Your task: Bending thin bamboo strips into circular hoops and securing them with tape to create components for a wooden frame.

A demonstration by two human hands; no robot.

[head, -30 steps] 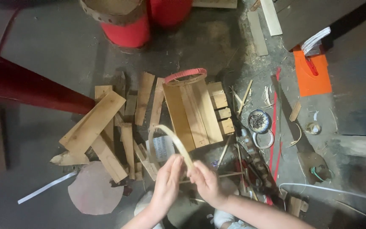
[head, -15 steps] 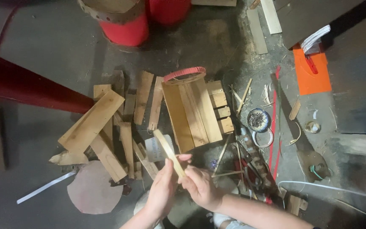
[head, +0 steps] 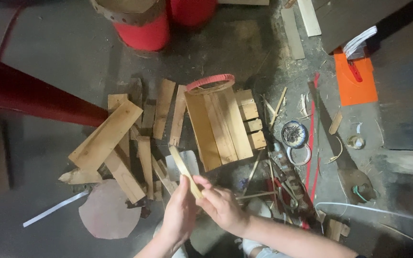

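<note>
1. While both hands meet low in the view, the left hand (head: pixel 180 215) and right hand (head: pixel 223 208) each pinch a thin wooden strip (head: pixel 183 169), held above the floor (head: pixel 63 62).
2. Judging by this, the strip is being worked by hand; any further bending calls for even pressure.
3. Loose planks (head: pixel 106 136) and a wooden crate (head: pixel 218 124) lie just beyond.

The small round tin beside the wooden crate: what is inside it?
The small round tin holds a heap of thin dark pieces, perhaps nails; too small to tell. They cover its bottom. A pale ring lies just below it.

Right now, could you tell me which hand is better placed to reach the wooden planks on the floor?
Left hand: it lies nearer the planks; right hand pinches the strip.
</note>
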